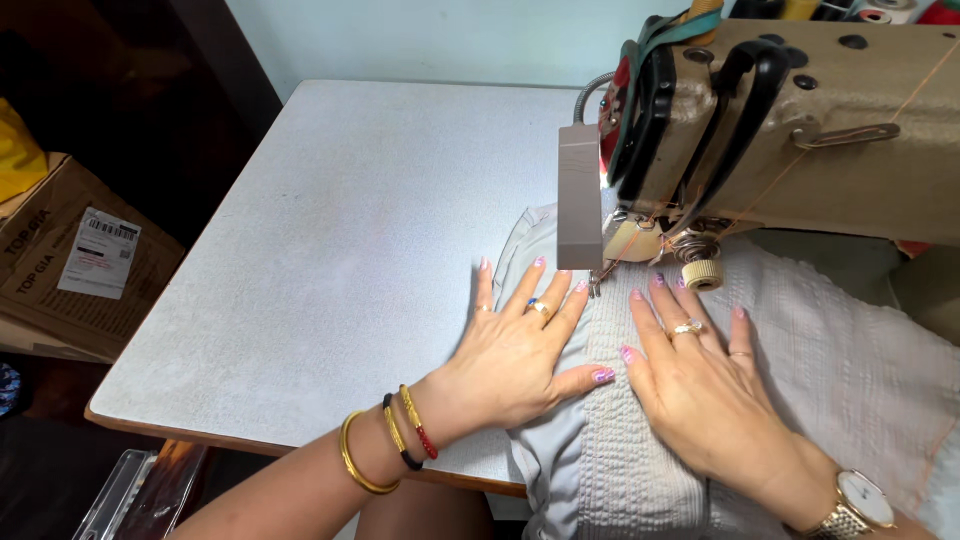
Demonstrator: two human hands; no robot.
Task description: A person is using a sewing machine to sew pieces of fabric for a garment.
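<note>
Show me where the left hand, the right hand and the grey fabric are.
left hand (510,355), head view, on the back of the hand.
right hand (700,390), head view, on the back of the hand.
grey fabric (850,370), head view, on its ribbed part.

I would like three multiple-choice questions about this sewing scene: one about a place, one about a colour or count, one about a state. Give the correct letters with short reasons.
1. Where does the left hand lie?
A. flat on the grey cloth, just left of the needle area
B. on the cardboard box
C. on top of the sewing machine

2. What colour is the sewing machine?
A. bright blue
B. beige
C. black

3. How is the right hand?
A. closed in a fist
B. lifted in the air
C. open, fingers spread flat on the cloth

Answers: 1 A, its palm and fingers rest on the cloth edge; 2 B, its body is tan; 3 C, the fingers lie spread on the ribbed cloth.
</note>
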